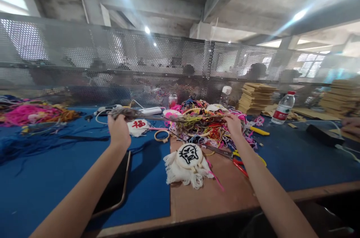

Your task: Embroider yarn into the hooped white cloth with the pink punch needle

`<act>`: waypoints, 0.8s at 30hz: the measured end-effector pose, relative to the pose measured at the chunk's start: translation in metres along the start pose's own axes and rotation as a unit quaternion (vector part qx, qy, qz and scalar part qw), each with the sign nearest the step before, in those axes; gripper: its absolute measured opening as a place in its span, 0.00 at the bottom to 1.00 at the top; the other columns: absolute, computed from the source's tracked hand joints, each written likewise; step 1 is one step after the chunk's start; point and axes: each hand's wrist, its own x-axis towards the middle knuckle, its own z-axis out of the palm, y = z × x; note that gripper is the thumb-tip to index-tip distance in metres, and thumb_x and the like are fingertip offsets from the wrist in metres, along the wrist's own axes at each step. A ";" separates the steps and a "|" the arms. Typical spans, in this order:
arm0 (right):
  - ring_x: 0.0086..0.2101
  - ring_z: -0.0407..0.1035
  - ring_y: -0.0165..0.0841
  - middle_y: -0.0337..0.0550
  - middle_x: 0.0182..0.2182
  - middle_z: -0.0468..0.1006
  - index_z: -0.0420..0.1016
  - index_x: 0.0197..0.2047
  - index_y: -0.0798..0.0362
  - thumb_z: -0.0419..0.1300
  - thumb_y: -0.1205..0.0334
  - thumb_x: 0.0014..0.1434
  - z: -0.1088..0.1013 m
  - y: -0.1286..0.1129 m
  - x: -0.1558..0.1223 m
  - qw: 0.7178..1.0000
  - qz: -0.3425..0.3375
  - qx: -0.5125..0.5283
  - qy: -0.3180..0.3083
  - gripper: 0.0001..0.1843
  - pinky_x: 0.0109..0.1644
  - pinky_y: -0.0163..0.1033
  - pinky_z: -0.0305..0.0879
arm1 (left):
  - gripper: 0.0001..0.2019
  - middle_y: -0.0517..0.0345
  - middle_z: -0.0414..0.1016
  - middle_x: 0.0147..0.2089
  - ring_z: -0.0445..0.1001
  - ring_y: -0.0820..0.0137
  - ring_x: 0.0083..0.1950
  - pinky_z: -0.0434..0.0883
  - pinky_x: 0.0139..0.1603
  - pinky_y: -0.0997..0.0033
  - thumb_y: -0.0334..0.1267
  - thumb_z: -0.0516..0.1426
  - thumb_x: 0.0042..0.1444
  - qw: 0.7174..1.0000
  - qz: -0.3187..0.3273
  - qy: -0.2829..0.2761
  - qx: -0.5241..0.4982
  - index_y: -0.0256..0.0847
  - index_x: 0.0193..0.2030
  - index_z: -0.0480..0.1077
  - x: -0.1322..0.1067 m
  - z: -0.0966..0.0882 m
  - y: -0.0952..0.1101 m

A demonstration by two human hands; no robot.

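Observation:
A bundle of grey-brown yarn (152, 116) is stretched level across the table between my hands. My left hand (119, 131) is closed around its left end, and my right hand (234, 127) pinches the other end. Behind and below the bundle lies a tangled heap of many-coloured yarn (216, 134). Nearer to me rests a fringed white cloth in an embroidery hoop (189, 155) with a black stitched design. Scissors (221, 151) lie to its right, partly hidden by my right forearm. A white piece with a red character (138, 126) and a small bare hoop (161, 136) sit near my left hand.
A dark tablet or phone (114, 189) lies under my left forearm. Pink yarn (26, 114) and blue yarn (25, 146) spread at left. Stacked brown packets (255, 98), a water bottle (284, 108) and another person's hand (351, 127) are at right. A perforated metal screen (157, 65) stands behind.

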 end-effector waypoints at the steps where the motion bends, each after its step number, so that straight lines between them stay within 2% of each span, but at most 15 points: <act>1: 0.30 0.68 0.36 0.45 0.29 0.74 0.74 0.31 0.55 0.51 0.62 0.48 0.000 -0.002 -0.003 1.000 -0.007 -0.007 0.006 0.12 0.34 0.39 0.63 | 0.10 0.63 0.68 0.30 0.68 0.74 0.34 0.67 0.35 0.76 0.28 0.49 0.40 0.998 0.003 -0.031 0.057 0.42 0.32 0.61 -0.002 0.000 -0.004; 3: 0.36 0.66 0.38 0.45 0.36 0.72 0.74 0.28 0.53 0.51 0.62 0.48 -0.001 -0.007 -0.009 0.999 -0.027 -0.031 0.021 0.11 0.41 0.42 0.61 | 0.11 0.63 0.66 0.28 0.67 0.72 0.31 0.66 0.33 0.74 0.29 0.50 0.38 0.979 -0.010 -0.111 0.172 0.41 0.32 0.62 -0.006 -0.001 -0.010; 5: 0.38 0.65 0.37 0.45 0.40 0.69 0.73 0.29 0.52 0.51 0.61 0.49 -0.001 -0.012 -0.016 0.995 -0.055 -0.069 0.037 0.11 0.42 0.42 0.60 | 0.14 0.63 0.66 0.26 0.67 0.70 0.30 0.66 0.34 0.69 0.30 0.51 0.38 0.935 -0.012 -0.194 0.296 0.41 0.35 0.64 -0.012 -0.002 -0.015; 7: 0.36 0.65 0.35 0.45 0.41 0.67 0.72 0.31 0.52 0.49 0.62 0.50 0.001 -0.016 -0.021 0.989 -0.095 -0.105 0.045 0.11 0.40 0.41 0.61 | 0.17 0.60 0.69 0.29 0.69 0.65 0.35 0.65 0.40 0.63 0.32 0.51 0.40 0.870 0.038 -0.254 0.420 0.41 0.41 0.64 -0.020 -0.003 -0.019; 9: 0.34 0.65 0.34 0.45 0.41 0.67 0.71 0.33 0.52 0.48 0.63 0.52 0.004 -0.021 -0.026 0.982 -0.143 -0.121 0.034 0.11 0.38 0.39 0.62 | 0.19 0.54 0.70 0.38 0.67 0.59 0.44 0.62 0.47 0.56 0.33 0.50 0.43 0.786 0.113 -0.307 0.524 0.40 0.46 0.63 -0.029 -0.001 -0.024; 11: 0.35 0.66 0.33 0.45 0.41 0.67 0.70 0.36 0.52 0.47 0.65 0.53 0.008 -0.026 -0.032 0.972 -0.203 -0.119 -0.002 0.12 0.38 0.38 0.63 | 0.19 0.49 0.69 0.46 0.64 0.58 0.50 0.60 0.51 0.56 0.33 0.49 0.45 0.732 0.157 -0.376 0.546 0.38 0.46 0.65 -0.039 0.000 -0.031; 14: 0.42 0.65 0.33 0.45 0.46 0.67 0.68 0.45 0.51 0.46 0.67 0.55 0.017 -0.037 -0.047 0.945 -0.297 -0.108 -0.081 0.16 0.42 0.36 0.64 | 0.18 0.51 0.67 0.51 0.62 0.60 0.54 0.57 0.55 0.58 0.34 0.49 0.47 0.679 0.183 -0.495 0.511 0.40 0.46 0.67 -0.048 0.001 -0.044; 17: 0.50 0.62 0.32 0.40 0.55 0.62 0.62 0.54 0.48 0.44 0.68 0.56 0.027 -0.050 -0.064 0.911 -0.356 -0.124 -0.171 0.22 0.45 0.34 0.64 | 0.15 0.52 0.65 0.55 0.59 0.59 0.57 0.56 0.55 0.55 0.38 0.50 0.51 0.639 0.190 -0.561 0.491 0.44 0.45 0.69 -0.051 0.000 -0.054; 20: 0.49 0.64 0.33 0.39 0.59 0.58 0.52 0.60 0.46 0.45 0.67 0.56 0.038 -0.061 -0.072 0.884 -0.360 -0.174 -0.243 0.28 0.42 0.35 0.64 | 0.14 0.51 0.69 0.51 0.61 0.59 0.56 0.57 0.54 0.56 0.36 0.50 0.51 0.618 0.191 -0.595 0.478 0.45 0.44 0.71 -0.048 0.000 -0.055; 22: 0.45 0.67 0.36 0.42 0.56 0.63 0.52 0.61 0.45 0.48 0.65 0.54 0.045 -0.065 -0.070 0.888 -0.318 -0.192 -0.270 0.29 0.42 0.37 0.63 | 0.16 0.52 0.72 0.46 0.65 0.62 0.51 0.59 0.51 0.61 0.30 0.48 0.50 0.626 0.190 -0.604 0.456 0.43 0.41 0.72 -0.045 0.000 -0.053; 24: 0.40 0.69 0.38 0.43 0.46 0.73 0.63 0.54 0.46 0.53 0.65 0.50 0.052 -0.067 -0.062 0.918 -0.243 -0.151 -0.273 0.26 0.43 0.40 0.61 | 0.17 0.53 0.74 0.40 0.68 0.66 0.44 0.62 0.46 0.67 0.24 0.46 0.46 0.645 0.169 -0.605 0.435 0.41 0.38 0.72 -0.043 0.000 -0.050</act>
